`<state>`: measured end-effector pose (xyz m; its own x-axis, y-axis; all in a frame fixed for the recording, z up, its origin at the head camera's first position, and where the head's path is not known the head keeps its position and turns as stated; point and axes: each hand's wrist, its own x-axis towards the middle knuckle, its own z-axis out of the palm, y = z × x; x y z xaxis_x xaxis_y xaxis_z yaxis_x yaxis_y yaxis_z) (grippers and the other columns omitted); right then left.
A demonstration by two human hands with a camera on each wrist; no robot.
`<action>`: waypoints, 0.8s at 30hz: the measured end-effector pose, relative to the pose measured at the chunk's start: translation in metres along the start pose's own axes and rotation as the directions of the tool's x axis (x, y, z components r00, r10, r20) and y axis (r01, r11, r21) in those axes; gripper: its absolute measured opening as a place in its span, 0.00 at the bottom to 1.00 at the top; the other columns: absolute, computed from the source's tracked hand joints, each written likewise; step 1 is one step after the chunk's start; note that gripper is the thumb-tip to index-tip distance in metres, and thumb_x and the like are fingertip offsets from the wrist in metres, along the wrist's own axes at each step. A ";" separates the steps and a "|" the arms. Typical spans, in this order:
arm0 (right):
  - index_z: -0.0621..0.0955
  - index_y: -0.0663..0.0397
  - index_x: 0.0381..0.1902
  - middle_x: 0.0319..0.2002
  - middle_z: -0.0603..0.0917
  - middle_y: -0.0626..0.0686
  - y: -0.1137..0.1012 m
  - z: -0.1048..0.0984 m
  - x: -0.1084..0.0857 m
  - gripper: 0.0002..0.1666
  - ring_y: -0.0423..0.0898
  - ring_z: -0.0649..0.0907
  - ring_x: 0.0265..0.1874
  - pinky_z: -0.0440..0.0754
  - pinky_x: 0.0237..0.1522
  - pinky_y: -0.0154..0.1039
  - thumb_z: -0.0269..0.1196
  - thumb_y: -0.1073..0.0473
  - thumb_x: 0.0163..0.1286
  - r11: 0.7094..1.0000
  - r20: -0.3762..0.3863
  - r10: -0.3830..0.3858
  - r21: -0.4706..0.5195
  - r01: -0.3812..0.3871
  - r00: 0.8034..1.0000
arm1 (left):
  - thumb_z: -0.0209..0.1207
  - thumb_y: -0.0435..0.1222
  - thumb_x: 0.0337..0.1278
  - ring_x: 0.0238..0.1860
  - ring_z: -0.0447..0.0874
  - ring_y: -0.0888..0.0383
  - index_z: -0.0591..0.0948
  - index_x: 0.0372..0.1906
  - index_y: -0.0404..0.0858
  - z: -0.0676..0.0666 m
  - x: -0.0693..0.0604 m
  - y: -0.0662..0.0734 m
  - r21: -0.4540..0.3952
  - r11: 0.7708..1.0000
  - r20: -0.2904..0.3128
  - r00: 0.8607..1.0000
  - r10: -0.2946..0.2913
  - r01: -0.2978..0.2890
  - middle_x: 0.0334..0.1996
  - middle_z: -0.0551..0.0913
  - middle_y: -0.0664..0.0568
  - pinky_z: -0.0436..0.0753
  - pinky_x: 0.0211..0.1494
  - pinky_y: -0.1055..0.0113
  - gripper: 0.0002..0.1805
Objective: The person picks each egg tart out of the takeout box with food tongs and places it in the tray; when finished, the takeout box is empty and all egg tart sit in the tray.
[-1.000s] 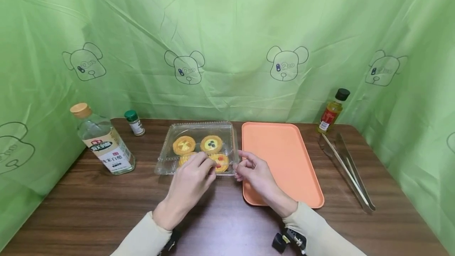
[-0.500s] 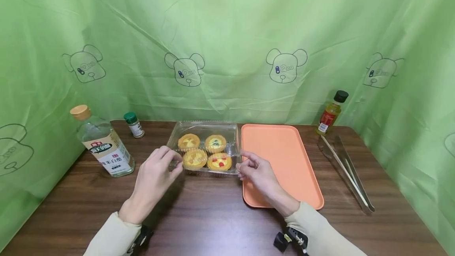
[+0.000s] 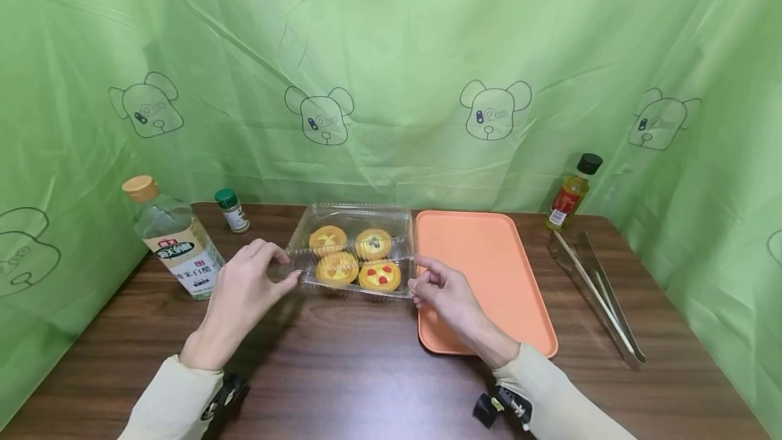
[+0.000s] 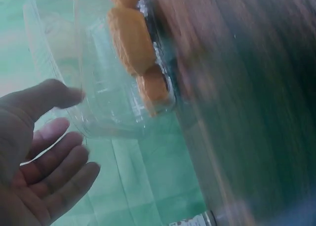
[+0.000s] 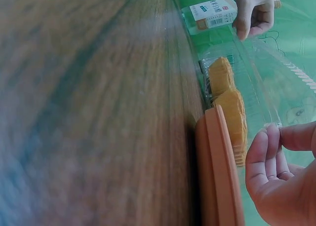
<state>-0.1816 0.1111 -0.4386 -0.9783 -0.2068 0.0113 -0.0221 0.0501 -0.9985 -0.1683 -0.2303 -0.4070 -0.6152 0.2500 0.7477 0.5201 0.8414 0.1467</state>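
A clear plastic clamshell box (image 3: 354, 294) holding several egg tarts (image 3: 379, 276) sits on the table, its lid (image 5: 259, 83) slightly raised along the front. My left hand (image 3: 241, 284) is at the box's front left corner. Its thumb and forefinger are spread apart there, and in the left wrist view its fingertips (image 4: 74, 96) lie by the lid's edge, the other fingers loosely bent. At the front right corner my right hand (image 3: 449, 297) pinches the lid's edge between thumb and forefinger, plain in the right wrist view. One tart bears red pieces; another has dark ones.
An orange tray (image 3: 489, 290) lies right of the box, partly under my right hand. Metal tongs (image 3: 599, 297) and an oil bottle (image 3: 568, 195) stand farther right. Left are a vinegar bottle (image 3: 183, 250) and a green-capped shaker (image 3: 232, 211). A green curtain (image 3: 391, 39) surrounds the table.
My left hand has moved left from the box's front middle to its left corner. The box has shifted slightly right and its lid's front edge has risen. My right hand has hardly moved.
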 end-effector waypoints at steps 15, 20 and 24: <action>0.72 0.70 0.74 0.32 0.85 0.55 -0.002 -0.004 0.001 0.35 0.45 0.83 0.29 0.86 0.34 0.35 0.66 0.73 0.71 0.999 0.051 0.005 -0.047 -0.002 0.999 | 0.80 0.32 0.42 0.15 0.74 0.60 0.88 0.29 0.36 0.001 -0.004 -0.002 0.022 0.999 0.013 0.999 -0.042 0.042 0.22 0.87 0.47 0.78 0.17 0.57 0.10; 0.72 0.67 0.75 0.32 0.85 0.55 -0.003 -0.004 0.001 0.35 0.46 0.84 0.29 0.86 0.35 0.36 0.66 0.72 0.71 0.998 0.051 0.015 -0.069 -0.012 0.999 | 0.77 0.28 0.43 0.15 0.75 0.60 0.89 0.27 0.36 0.001 -0.003 -0.002 0.025 1.000 0.020 1.000 -0.014 0.013 0.22 0.88 0.49 0.78 0.16 0.57 0.06; 0.72 0.66 0.75 0.32 0.84 0.55 -0.003 -0.005 0.002 0.36 0.48 0.85 0.31 0.87 0.35 0.37 0.66 0.73 0.71 0.997 0.044 0.012 -0.076 -0.009 0.999 | 0.76 0.27 0.43 0.15 0.75 0.61 0.89 0.26 0.37 0.001 -0.001 -0.002 0.022 1.000 0.037 0.999 -0.007 0.006 0.22 0.87 0.50 0.78 0.16 0.57 0.06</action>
<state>-0.1840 0.1152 -0.4356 -0.9686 -0.2487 -0.0030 -0.0292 0.1256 -0.9916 -0.1696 -0.2322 -0.4082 -0.6399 0.2616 0.7225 0.5035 0.8531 0.1370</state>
